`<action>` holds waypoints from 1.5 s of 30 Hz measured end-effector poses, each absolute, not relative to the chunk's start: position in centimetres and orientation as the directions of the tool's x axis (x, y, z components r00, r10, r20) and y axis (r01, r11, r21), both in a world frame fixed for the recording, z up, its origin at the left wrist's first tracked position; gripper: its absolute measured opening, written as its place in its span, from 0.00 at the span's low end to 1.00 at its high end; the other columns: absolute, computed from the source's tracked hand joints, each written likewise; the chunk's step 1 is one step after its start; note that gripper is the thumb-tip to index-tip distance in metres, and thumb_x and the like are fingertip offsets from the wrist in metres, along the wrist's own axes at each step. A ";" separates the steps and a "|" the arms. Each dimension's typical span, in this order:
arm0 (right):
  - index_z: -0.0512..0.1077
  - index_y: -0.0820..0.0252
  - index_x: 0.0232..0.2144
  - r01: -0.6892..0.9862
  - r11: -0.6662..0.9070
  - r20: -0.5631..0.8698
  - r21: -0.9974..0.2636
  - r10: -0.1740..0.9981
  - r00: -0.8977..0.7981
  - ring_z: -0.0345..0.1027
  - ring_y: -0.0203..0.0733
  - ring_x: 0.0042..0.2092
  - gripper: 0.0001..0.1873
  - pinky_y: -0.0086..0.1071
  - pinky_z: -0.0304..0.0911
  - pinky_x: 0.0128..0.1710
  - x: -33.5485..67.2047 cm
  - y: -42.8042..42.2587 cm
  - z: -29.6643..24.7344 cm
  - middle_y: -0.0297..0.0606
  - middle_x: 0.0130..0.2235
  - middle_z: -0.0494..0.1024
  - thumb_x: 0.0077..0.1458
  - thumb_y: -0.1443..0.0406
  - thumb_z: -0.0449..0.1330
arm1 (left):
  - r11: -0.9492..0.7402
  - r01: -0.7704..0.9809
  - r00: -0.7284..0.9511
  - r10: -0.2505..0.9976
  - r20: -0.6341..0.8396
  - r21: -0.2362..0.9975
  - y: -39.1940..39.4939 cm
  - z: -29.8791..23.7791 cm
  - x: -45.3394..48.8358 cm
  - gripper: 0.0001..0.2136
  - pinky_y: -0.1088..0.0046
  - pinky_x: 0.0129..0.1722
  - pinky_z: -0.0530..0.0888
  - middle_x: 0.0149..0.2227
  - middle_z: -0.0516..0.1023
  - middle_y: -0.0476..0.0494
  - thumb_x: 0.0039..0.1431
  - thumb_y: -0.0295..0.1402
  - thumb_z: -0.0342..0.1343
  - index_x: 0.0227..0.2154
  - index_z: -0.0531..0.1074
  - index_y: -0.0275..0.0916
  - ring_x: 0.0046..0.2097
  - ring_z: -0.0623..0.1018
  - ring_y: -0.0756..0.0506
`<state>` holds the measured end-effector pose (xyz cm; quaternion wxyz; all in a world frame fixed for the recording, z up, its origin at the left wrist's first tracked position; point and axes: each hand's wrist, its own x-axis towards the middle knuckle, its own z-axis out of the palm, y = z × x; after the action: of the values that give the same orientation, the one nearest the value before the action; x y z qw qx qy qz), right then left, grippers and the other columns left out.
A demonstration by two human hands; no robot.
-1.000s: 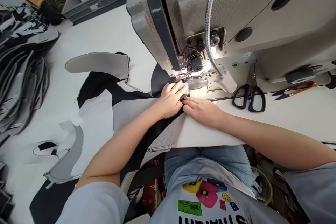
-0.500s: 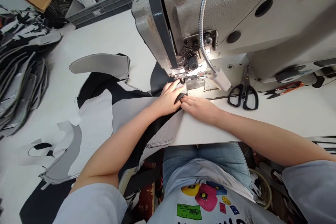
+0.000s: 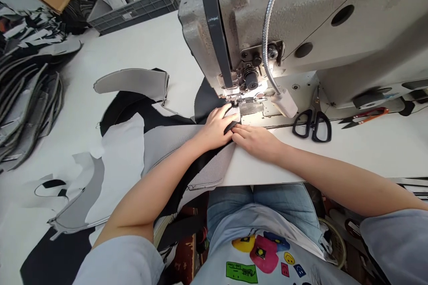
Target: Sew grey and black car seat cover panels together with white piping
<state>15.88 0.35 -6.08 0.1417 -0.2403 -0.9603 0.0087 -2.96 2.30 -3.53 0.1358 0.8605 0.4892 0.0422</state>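
At 9 o'clock a pile of cut grey and black pieces (image 3: 30,98) lies on the white desk (image 3: 157,49), and at 11 o'clock stands a grey plastic crate (image 3: 140,2) with scraps inside. Near 10 o'clock lies one curved grey piece (image 3: 130,83), apart from the other parts. In the middle, a grey mesh panel (image 3: 214,164) with black edge runs from 7 o'clock up to the presser foot (image 3: 232,99) of the sewing machine (image 3: 267,22). The left grip (image 3: 219,128) is clenched on this panel, just beside the foot. The right grip (image 3: 256,141) touches the panel edge with bent fingers, but I cannot tell if it grasps. At 3 o'clock are black-handled scissors (image 3: 312,126), and further right are orange thread snips (image 3: 364,118).
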 end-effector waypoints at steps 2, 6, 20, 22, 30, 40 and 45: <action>0.70 0.70 0.41 0.464 0.878 0.302 -0.119 0.477 -0.825 0.69 0.46 0.52 0.15 0.39 0.67 0.51 15.7 0.5 -6.3 0.53 0.48 0.75 0.66 0.72 0.44 | -0.478 0.843 0.500 0.866 -0.031 0.247 2.5 -3.8 -2.7 0.22 0.55 0.63 0.61 0.64 0.59 0.36 0.58 0.30 0.50 0.56 0.69 0.38 0.62 0.62 0.36; 0.72 0.70 0.41 0.466 0.846 0.360 -0.259 0.532 -0.766 0.67 0.47 0.53 0.15 0.40 0.67 0.52 15.4 1.4 -6.9 0.52 0.47 0.76 0.65 0.72 0.45 | -0.481 0.862 0.488 0.873 -0.008 0.157 3.1 -3.3 -2.2 0.21 0.56 0.60 0.63 0.59 0.65 0.37 0.59 0.30 0.50 0.56 0.70 0.38 0.57 0.65 0.37; 0.73 0.51 0.52 0.141 0.857 0.059 -0.495 0.195 -0.979 0.50 0.61 0.66 0.18 0.73 0.45 0.56 16.0 -2.9 -3.8 0.49 0.63 0.64 0.59 0.60 0.59 | -0.369 0.895 0.283 0.904 -0.322 -0.250 -1.9 4.0 -1.5 0.17 0.68 0.38 0.71 0.40 0.75 0.40 0.61 0.27 0.46 0.50 0.72 0.37 0.42 0.77 0.41; 0.72 0.53 0.53 0.206 0.899 0.101 -0.386 0.264 -0.959 0.58 0.58 0.62 0.17 0.72 0.44 0.58 15.9 -4.7 -4.1 0.49 0.57 0.71 0.62 0.62 0.56 | -0.468 0.846 0.337 0.840 -0.425 -0.256 -3.4 2.4 0.4 0.16 0.68 0.37 0.71 0.39 0.74 0.38 0.63 0.26 0.44 0.49 0.72 0.34 0.41 0.77 0.41; 0.70 0.69 0.54 0.386 0.921 0.396 -0.055 0.375 -0.838 0.70 0.53 0.54 0.20 0.48 0.64 0.56 15.4 -8.8 -6.9 0.56 0.52 0.75 0.63 0.67 0.50 | -0.483 0.847 0.359 0.826 -0.434 -0.220 -3.6 0.3 0.2 0.24 0.69 0.34 0.71 0.39 0.73 0.42 0.65 0.28 0.44 0.63 0.58 0.36 0.39 0.78 0.43; 0.70 0.72 0.54 0.378 0.914 0.326 -0.150 0.406 -0.854 0.66 0.58 0.57 0.20 0.51 0.63 0.58 15.3 -6.8 -6.5 0.59 0.54 0.72 0.62 0.67 0.53 | -0.405 0.861 0.306 0.896 -0.322 -0.308 -2.2 -0.7 1.2 0.23 0.67 0.36 0.70 0.40 0.74 0.38 0.67 0.27 0.41 0.64 0.57 0.38 0.42 0.76 0.41; 0.70 0.73 0.54 0.347 0.923 0.264 -0.165 0.380 -0.886 0.61 0.60 0.61 0.19 0.54 0.58 0.61 15.3 -4.0 -6.6 0.60 0.55 0.71 0.61 0.71 0.55 | -0.365 0.875 0.296 0.923 -0.246 -0.317 -0.1 -0.9 1.2 0.22 0.66 0.37 0.69 0.40 0.74 0.36 0.66 0.27 0.42 0.62 0.60 0.42 0.44 0.76 0.39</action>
<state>15.32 -4.02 -6.59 0.1472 -0.1876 -0.9695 0.0567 1.16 -0.08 -0.93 -0.0607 0.8026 0.5602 -0.1958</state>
